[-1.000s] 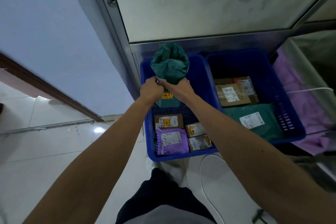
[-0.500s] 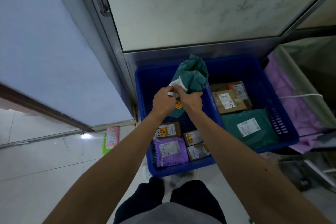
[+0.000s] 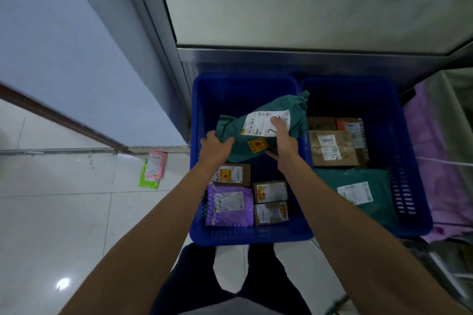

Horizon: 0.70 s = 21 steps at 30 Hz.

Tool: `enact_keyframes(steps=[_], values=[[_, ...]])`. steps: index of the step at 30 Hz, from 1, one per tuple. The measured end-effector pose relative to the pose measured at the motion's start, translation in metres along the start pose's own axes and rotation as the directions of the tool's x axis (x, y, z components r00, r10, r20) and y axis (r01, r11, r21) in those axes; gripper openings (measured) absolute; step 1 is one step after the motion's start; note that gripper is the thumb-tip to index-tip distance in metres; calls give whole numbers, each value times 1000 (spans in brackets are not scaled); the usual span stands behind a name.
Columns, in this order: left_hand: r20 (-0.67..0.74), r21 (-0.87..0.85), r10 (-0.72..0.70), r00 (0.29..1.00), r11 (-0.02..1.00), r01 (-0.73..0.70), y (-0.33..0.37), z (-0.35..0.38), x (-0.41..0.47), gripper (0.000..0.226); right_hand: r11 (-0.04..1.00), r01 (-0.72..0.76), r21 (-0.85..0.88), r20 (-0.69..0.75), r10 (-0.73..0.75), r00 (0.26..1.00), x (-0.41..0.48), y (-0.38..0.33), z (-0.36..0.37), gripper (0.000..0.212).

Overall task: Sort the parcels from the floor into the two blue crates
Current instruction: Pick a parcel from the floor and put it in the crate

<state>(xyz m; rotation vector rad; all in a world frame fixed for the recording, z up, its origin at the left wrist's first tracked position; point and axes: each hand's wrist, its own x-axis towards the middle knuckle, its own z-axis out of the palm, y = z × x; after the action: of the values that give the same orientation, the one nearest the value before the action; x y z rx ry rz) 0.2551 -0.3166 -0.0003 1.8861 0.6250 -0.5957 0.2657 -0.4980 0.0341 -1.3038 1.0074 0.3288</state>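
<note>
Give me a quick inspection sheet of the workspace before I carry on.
Surface: white tiled floor, glossy.
Job's things: green parcel held over left crate; right crate holds brown boxes and a green mailer; pink parcel lies on the floor.
Clutter: purple cloth beside right crate.
Grips: left hand and right hand both hold the green parcel.
Cables: thin white line across the cloth; cannot tell what.
Surroundings: frosted door, blue wall.
</note>
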Motion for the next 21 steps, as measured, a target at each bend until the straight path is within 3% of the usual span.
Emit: enact_keyframes(steps=[2, 3, 5, 8, 13, 18, 21], values=[[52, -141, -135, 989, 980, 141, -11, 11, 10, 111, 1000, -3, -3, 22, 3, 1000, 14, 2, -4, 54], [103, -232, -162, 981, 955, 182, -11, 16, 12, 111, 1000, -5, 2, 26, 5, 1000, 23, 5, -6, 57], [201, -395, -208, 957, 877, 274, -14, 23, 18, 99, 1000, -9, -3, 34, 9, 999, 39, 10, -8, 70], [239, -511, -212, 948, 802, 308, -20, 30, 29, 83, 999, -17, -33, 49, 19, 999, 63, 18, -14, 77], [262, -567, -234, 936, 748, 346, -34, 42, 56, 67, 993, -88, -75, 159, 99, 982, 98, 33, -25, 63], [145, -547, -195, 970, 801, 243, -45, 38, 91, 51, 978, -104, -181, 227, 145, 963, 128, 47, -27, 21], [118, -510, -186, 975, 831, 220, -54, 38, 111, 45, 976, -102, -195, 221, 145, 964, 147, 61, -23, 44]])
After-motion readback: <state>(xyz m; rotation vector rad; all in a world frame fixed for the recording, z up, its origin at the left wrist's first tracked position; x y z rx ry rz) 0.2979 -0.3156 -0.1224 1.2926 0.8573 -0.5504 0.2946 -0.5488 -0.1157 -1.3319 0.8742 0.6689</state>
